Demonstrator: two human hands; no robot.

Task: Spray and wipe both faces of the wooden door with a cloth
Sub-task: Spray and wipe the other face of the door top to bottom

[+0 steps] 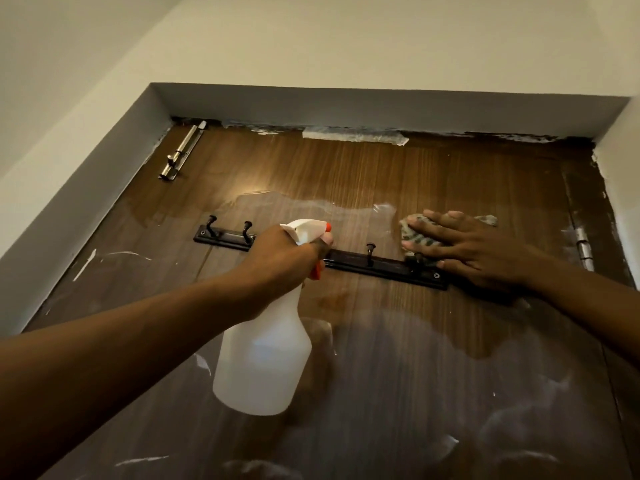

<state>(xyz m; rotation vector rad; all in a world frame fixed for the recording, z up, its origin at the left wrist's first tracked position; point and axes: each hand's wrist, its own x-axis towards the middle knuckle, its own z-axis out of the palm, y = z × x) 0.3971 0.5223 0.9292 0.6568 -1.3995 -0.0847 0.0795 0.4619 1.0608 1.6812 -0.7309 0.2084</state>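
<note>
Wiping: cloth (419, 233) pressed above hook rail (381, 264) by flat right hand (464, 247), spray bottle (263, 362) gripped by left hand (284, 258); wet patch (311, 202) likely next.

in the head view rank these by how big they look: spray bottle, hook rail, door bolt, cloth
1. white plastic spray bottle, though it is nearest the camera
2. dark hook rail, long but thin
3-4. silver metal slide bolt and green patterned cloth: unsure, since the right hand covers most of the cloth
</note>
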